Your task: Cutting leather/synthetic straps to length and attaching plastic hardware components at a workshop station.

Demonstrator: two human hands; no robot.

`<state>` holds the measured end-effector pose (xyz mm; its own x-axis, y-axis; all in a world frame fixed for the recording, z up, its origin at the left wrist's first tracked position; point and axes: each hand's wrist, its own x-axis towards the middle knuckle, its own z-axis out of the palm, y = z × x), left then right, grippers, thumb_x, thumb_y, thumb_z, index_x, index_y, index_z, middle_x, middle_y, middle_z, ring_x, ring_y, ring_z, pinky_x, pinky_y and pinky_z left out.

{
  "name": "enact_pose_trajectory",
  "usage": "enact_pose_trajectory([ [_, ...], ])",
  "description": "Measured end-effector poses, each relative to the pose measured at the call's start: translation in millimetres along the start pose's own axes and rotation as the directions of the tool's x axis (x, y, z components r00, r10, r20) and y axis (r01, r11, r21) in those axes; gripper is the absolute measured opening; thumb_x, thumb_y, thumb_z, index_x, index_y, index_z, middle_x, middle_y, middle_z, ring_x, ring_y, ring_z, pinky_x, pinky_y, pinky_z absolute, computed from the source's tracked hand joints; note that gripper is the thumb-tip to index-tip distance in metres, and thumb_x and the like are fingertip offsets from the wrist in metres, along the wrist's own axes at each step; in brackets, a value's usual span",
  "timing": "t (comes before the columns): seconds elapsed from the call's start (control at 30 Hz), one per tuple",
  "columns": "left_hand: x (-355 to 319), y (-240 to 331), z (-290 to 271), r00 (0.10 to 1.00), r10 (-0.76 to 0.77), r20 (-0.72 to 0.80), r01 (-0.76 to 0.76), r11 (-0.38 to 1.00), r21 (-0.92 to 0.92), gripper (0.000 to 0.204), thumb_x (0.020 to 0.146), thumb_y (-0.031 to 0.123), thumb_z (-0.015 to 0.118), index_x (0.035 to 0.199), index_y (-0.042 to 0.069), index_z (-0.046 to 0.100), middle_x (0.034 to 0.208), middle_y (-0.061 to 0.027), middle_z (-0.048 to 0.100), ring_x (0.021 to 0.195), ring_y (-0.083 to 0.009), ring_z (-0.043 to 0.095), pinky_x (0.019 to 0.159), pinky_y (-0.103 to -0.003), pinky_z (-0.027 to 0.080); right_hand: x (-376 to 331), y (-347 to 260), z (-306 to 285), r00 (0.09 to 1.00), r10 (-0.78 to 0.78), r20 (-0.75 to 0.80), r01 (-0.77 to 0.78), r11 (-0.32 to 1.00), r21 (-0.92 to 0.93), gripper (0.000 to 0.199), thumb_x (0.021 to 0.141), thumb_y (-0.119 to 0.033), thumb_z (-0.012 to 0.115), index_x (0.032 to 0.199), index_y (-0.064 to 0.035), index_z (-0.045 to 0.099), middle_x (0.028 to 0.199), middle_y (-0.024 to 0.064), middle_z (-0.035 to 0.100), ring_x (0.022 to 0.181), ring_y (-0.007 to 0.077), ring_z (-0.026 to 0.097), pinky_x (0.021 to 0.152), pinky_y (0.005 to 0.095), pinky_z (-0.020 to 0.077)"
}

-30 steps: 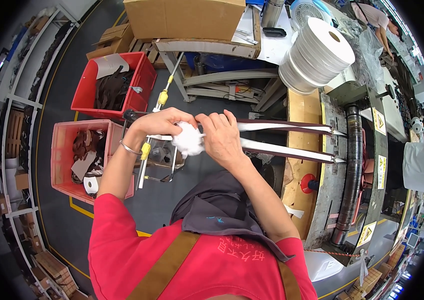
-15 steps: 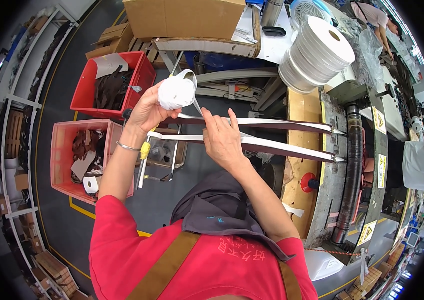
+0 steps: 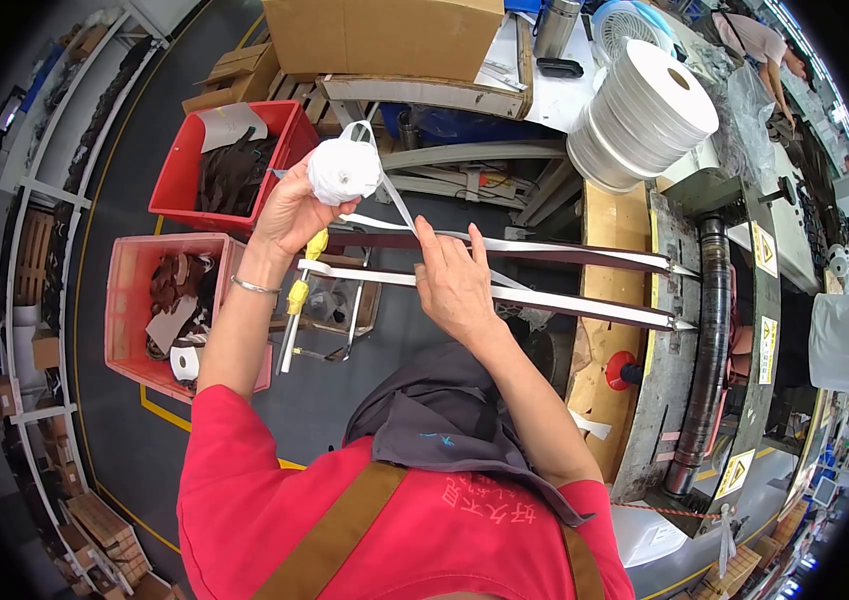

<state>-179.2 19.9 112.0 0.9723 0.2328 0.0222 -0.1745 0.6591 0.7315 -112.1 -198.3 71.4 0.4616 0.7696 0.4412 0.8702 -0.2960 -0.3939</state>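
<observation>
In the upper part of the head view, a little left of the middle, the left hand holds a round white roll of tape. The fingers of this hand are closed around its left and lower side. A loop of the same white tape stands up at the top of the roll, and a narrow white strip goes down from it to the right hand, near the centre of the frame. The right hand is turned with its back to the camera and two of its fingers point upward. The strip reaches these fingertips, but I cannot tell if they pinch it, because the thumb is hidden.

Behind the right hand, two long bands pass across the frame, an upper band and a lower band, both white and dark brown. They go to the machine at the right, which has a dark roller and yellow warning labels. Below the left hand there is a rod with yellow pieces.

At the left of the frame are two red crates, the upper crate and the lower crate, both with brown scraps inside. In the upper middle, a cardboard box stands on a bench. In the upper right is a large white spool.
</observation>
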Motion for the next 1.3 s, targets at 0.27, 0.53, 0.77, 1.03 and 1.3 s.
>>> enact_pose_trajectory([
  [0.27, 3, -9, 13, 1.0, -0.008, -0.014, 0.008, 1.0, -0.001, 0.036, 0.082, 0.012, 0.049, 0.116, 0.001, 0.041, 0.097, -0.0172, 0.056, 0.068, -0.0234, 0.059, 0.054, -0.03, 0.05, -7, -1, -1, 0.993, 0.021, 0.116, -0.027, 0.998, 0.056, 0.038, 0.076, -0.009, 0.052, 0.113, -0.002, 0.043, 0.075, 0.0069, 0.052, 0.074, 0.0242, 0.052, 0.085, 0.0404, 0.0361],
  [0.53, 5, -29, 14, 0.816, -0.577, -0.016, 0.24, 0.313, 0.919, 0.028, 0.066, 0.008, 0.051, 0.093, -0.001, 0.056, 0.08, -0.0106, 0.06, 0.07, -0.016, 0.058, 0.061, -0.028, 0.046, 6, -4, -17, 0.985, -0.14, -0.102, 0.153, 0.979, 0.131, 0.026, 0.068, -0.001, 0.054, 0.094, -0.0044, 0.051, 0.075, 0.0075, 0.049, 0.072, 0.0235, 0.05, 0.07, 0.0336, 0.0374],
  [0.77, -2, -24, 25, 0.977, -0.193, 0.086, 0.202, 0.973, -0.112, 0.032, 0.084, 0.022, 0.047, 0.106, -0.002, 0.048, 0.091, -0.0128, 0.057, 0.07, -0.0204, 0.056, 0.055, -0.032, 0.046, -5, 6, -13, 0.991, -0.073, -0.113, 0.089, 0.985, 0.15, 0.028, 0.071, -0.003, 0.056, 0.098, -0.001, 0.049, 0.075, 0.0093, 0.05, 0.074, 0.025, 0.05, 0.075, 0.0353, 0.0371],
  [1.03, 10, -23, 39, 0.962, -0.273, 0.013, -0.097, -0.299, 0.949, 0.028, 0.068, 0.014, 0.047, 0.093, 0.005, 0.055, 0.073, -0.0208, 0.059, 0.073, -0.0357, 0.057, 0.066, -0.039, 0.046, 5, -2, -21, 0.978, -0.181, -0.101, 0.184, 0.983, 0.025, 0.028, 0.07, -0.003, 0.056, 0.097, -0.0047, 0.052, 0.076, 0.006, 0.05, 0.075, 0.0211, 0.051, 0.084, 0.0394, 0.0363],
  [1.3, 0, -14, 30, 0.993, -0.106, -0.053, 0.102, 0.992, -0.071, 0.031, 0.085, 0.02, 0.045, 0.11, 0.001, 0.045, 0.093, -0.0112, 0.057, 0.077, -0.0206, 0.059, 0.061, -0.035, 0.049, -2, 9, -11, 0.992, -0.09, -0.084, 0.092, 0.996, 0.022, 0.033, 0.072, -0.002, 0.054, 0.104, -0.003, 0.047, 0.076, 0.0078, 0.049, 0.075, 0.0232, 0.051, 0.086, 0.0405, 0.0356],
])
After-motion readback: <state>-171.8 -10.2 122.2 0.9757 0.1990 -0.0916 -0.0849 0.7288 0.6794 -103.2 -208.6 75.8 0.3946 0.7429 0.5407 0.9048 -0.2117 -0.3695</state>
